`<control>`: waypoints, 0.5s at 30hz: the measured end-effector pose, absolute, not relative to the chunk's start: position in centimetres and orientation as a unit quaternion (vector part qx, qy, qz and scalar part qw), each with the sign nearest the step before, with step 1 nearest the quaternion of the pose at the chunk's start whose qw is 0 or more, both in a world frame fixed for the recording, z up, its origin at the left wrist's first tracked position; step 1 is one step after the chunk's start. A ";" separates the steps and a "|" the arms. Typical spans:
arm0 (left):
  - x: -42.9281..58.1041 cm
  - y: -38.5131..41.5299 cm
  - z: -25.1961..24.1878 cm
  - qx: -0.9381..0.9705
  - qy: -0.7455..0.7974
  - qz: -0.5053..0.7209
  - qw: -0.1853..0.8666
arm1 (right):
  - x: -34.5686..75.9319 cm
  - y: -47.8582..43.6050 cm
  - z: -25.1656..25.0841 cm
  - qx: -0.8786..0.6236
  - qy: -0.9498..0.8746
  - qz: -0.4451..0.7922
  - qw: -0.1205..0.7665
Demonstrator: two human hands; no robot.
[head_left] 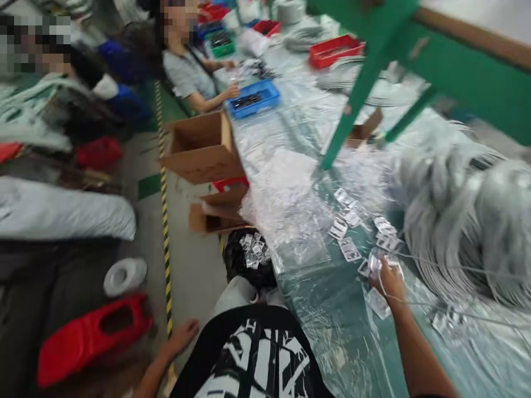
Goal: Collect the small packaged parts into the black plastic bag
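My right hand [390, 282] is over the plastic-covered table, its fingers closed on a small clear packet [375, 262] with a pale printed card or part inside. A thin grey cable runs past this hand. Similar small packets [349, 250] are scattered beside and beyond it. My left hand [185, 334] hangs low at my left side, away from the table; its fingers look loosely curled but are blurred, and nothing shows in them. A black bag [232, 251] between my knees and the table edge contains several shiny small packets [254, 249].
Large grey cable coils [448, 221] stand at the right. Clear plastic bags [286, 204] lie mid-table, beside a green metal post [352, 105]. Cardboard boxes [203, 160] are at the left table edge. Another person [191, 77] works by a blue tray [265, 94]. A red stool [91, 337] is left.
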State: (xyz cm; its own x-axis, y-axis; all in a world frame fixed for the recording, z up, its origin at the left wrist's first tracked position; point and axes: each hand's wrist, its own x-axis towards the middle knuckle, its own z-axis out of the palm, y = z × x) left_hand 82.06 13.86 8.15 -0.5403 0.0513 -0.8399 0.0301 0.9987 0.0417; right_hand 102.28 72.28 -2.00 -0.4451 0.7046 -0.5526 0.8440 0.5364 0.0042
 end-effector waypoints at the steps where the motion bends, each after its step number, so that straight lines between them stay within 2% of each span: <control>1: 83.2 13.0 7.7 -0.003 0.875 0.026 0.483 | 102.8 71.3 -2.0 0.444 0.847 -0.135 0.260; 3: 84.1 11.9 6.6 -0.034 0.873 0.060 0.483 | 104.4 69.5 -1.9 0.432 0.855 -0.129 0.259; 6: 83.9 11.3 4.8 -0.049 0.870 0.100 0.480 | 107.0 67.8 -1.4 0.513 0.827 -0.149 0.176; 10: 83.8 10.9 3.4 -0.041 0.863 0.125 0.487 | 108.3 65.3 0.9 0.566 0.803 -0.145 0.114; 12: 83.9 10.5 2.9 -0.033 0.858 0.134 0.495 | 107.3 62.5 2.2 0.559 0.801 -0.204 0.061; 15: 83.4 9.2 2.3 -0.028 0.849 0.143 0.508 | 103.3 55.8 3.2 0.495 0.777 -0.390 -0.004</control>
State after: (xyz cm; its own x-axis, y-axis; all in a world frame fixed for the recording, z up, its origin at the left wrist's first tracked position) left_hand 83.39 9.25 2.26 -0.4816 0.0981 -0.8709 -0.1931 0.9574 0.2146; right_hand 103.34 55.76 3.23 -0.5101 0.7719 -0.3794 0.7655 0.2062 -0.6095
